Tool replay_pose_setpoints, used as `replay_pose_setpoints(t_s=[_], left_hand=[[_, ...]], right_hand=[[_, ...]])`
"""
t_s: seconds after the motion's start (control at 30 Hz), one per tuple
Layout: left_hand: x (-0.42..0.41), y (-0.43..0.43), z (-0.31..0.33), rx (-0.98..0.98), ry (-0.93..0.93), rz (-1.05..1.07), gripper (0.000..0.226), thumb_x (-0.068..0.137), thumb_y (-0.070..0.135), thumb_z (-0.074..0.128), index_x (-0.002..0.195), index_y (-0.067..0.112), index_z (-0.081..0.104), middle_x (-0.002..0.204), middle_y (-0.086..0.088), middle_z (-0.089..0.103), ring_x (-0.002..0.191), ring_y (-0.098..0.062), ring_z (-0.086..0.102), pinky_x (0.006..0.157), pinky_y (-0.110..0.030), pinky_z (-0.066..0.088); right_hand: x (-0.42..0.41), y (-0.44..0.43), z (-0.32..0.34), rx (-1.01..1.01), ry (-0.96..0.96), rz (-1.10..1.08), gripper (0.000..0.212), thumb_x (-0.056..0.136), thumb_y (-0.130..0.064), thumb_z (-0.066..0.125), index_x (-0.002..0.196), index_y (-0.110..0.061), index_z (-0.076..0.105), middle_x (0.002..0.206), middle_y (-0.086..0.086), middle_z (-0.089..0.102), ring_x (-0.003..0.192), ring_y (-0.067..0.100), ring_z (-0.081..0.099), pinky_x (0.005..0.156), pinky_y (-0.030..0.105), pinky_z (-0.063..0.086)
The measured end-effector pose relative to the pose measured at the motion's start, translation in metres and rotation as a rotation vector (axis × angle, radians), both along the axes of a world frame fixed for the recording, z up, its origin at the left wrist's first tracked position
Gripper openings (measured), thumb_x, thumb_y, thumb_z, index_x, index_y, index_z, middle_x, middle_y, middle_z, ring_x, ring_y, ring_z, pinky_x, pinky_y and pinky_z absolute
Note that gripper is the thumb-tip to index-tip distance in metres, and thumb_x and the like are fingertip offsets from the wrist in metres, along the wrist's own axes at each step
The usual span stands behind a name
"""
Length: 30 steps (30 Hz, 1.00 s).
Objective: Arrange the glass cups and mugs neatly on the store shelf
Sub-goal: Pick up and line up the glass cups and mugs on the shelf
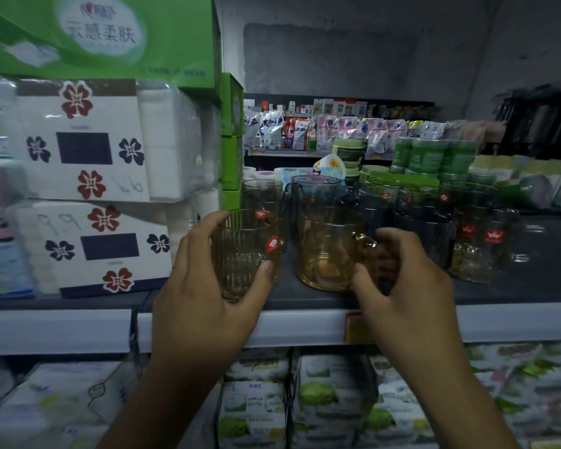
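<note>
Presently, an amber mug [324,254] stands upright near the front edge of the grey shelf [78,328]; all positions below are taken from it.

The right hand [412,286] is at the mug's right side. Its thumb lies against the lower wall and its fingers are curled in behind the handle, a narrow grip on the handle.

Just left of the mug, with a visible gap between them, is a ribbed amber cup [240,257] bearing a red label. The left hand [201,280] holds this cup, fingers wrapped round the side away from the mug and thumb pressed on the near wall. The cup is upright. Its base is partly hidden by the hand, so contact with the shelf cannot be confirmed.

Behind the mug and to its left stands a taller amber glass [263,196], also red-labelled. Directly behind the mug is a wide clear jug [314,196]. Right of the mug are dark glasses [425,231] set close together, and beyond them clear glasses [473,247] with red labels.

Well left of the mug are stacked tissue packs [88,140] printed with red and navy flowers, with a green carton [110,34] on top of them.

Below the mug, on the shelf's front rail, is a red tag [353,328], partly covered by the right wrist. Lower still, the shelf beneath carries green-and-white packs [331,393].

Far behind the mug are green canisters [434,155], too blurred to read.
</note>
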State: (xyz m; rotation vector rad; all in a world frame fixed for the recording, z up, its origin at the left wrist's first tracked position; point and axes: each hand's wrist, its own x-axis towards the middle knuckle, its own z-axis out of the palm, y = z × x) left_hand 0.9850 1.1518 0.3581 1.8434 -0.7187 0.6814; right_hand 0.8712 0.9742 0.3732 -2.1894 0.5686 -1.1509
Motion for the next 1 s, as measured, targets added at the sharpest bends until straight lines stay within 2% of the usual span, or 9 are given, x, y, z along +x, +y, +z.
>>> replay_pose_setpoints(t_s=[0.07,0.13,0.2,0.33,0.5,0.6,0.73,0.87,1.0], left_hand=[[0.000,0.000,0.003,0.001,0.054,-0.026,0.075,0.080,0.052,0.070,0.143,0.045,0.029,0.125,0.019,0.057,0.103,-0.006,0.060,0.083,-0.028,0.046],[0.001,-0.001,0.006,0.029,0.102,-0.051,0.082,0.079,0.059,0.070,0.144,0.047,0.021,0.126,0.019,0.058,0.107,-0.010,0.063,0.085,-0.030,0.048],[0.003,-0.002,0.009,0.088,0.123,-0.053,0.091,0.077,0.065,0.071,0.147,0.046,0.016,0.129,0.020,0.057,0.114,-0.011,0.062,0.086,-0.028,0.045],[0.009,0.000,0.013,0.123,0.167,-0.061,0.101,0.071,0.070,0.074,0.150,0.042,0.018,0.136,0.015,0.057,0.119,-0.012,0.059,0.090,-0.026,0.043],[0.005,-0.003,0.008,0.013,0.118,-0.061,0.075,0.067,0.069,0.079,0.129,0.053,0.042,0.119,0.026,0.057,0.107,-0.003,0.059,0.087,-0.025,0.047],[0.007,-0.002,0.005,-0.022,0.107,-0.062,0.081,0.066,0.065,0.081,0.136,0.042,0.046,0.121,0.020,0.055,0.111,-0.006,0.057,0.093,-0.029,0.048],[0.008,-0.002,0.008,-0.051,0.105,-0.122,0.081,0.065,0.062,0.083,0.135,0.043,0.047,0.122,0.020,0.055,0.112,-0.008,0.057,0.095,-0.033,0.051],[0.010,-0.001,0.008,-0.107,0.105,-0.179,0.080,0.064,0.057,0.084,0.134,0.043,0.047,0.123,0.018,0.056,0.112,-0.006,0.055,0.094,-0.025,0.045],[0.011,-0.006,0.017,-0.221,0.125,-0.290,0.076,0.063,0.046,0.086,0.131,0.039,0.053,0.118,0.020,0.061,0.101,0.012,0.061,0.076,0.003,0.043]], right_hand=[[-0.003,-0.008,0.003,-0.009,-0.007,-0.006,0.019,0.093,-0.021,0.070,0.109,-0.028,0.064,0.096,-0.013,0.066,0.086,0.000,0.061,0.078,0.026,0.053],[-0.005,-0.012,0.009,0.112,-0.027,0.070,0.010,0.093,-0.018,0.070,0.094,-0.028,0.068,0.086,-0.010,0.070,0.078,0.001,0.064,0.073,0.025,0.054],[-0.006,-0.016,0.017,0.308,-0.085,0.182,0.007,0.094,-0.019,0.069,0.090,-0.022,0.073,0.080,-0.003,0.073,0.073,0.005,0.067,0.068,0.024,0.054],[-0.002,-0.024,0.032,0.656,-0.102,0.418,0.020,0.097,-0.018,0.064,0.089,-0.004,0.074,0.078,0.010,0.073,0.073,0.025,0.066,0.075,0.038,0.055],[0.002,-0.031,0.032,0.611,-0.006,0.407,0.036,0.103,-0.027,0.055,0.071,-0.014,0.062,0.058,-0.003,0.051,0.057,0.014,0.048,0.072,0.042,0.040],[0.003,-0.026,0.037,0.615,0.008,0.333,0.037,0.103,-0.028,0.052,0.069,-0.017,0.058,0.051,-0.010,0.049,0.048,0.008,0.046,0.066,0.038,0.038],[0.004,-0.020,0.038,0.616,0.003,0.337,0.038,0.104,-0.034,0.052,0.070,-0.017,0.056,0.054,-0.010,0.047,0.049,0.008,0.043,0.063,0.035,0.036],[0.004,-0.017,0.036,0.645,-0.050,0.287,0.040,0.105,-0.037,0.050,0.070,-0.017,0.053,0.053,-0.011,0.043,0.051,0.009,0.040,0.059,0.031,0.036],[-0.007,-0.020,0.039,0.736,-0.242,0.277,0.045,0.106,-0.033,0.050,0.063,-0.018,0.051,0.051,-0.010,0.039,0.046,0.008,0.036,0.056,0.031,0.030]])
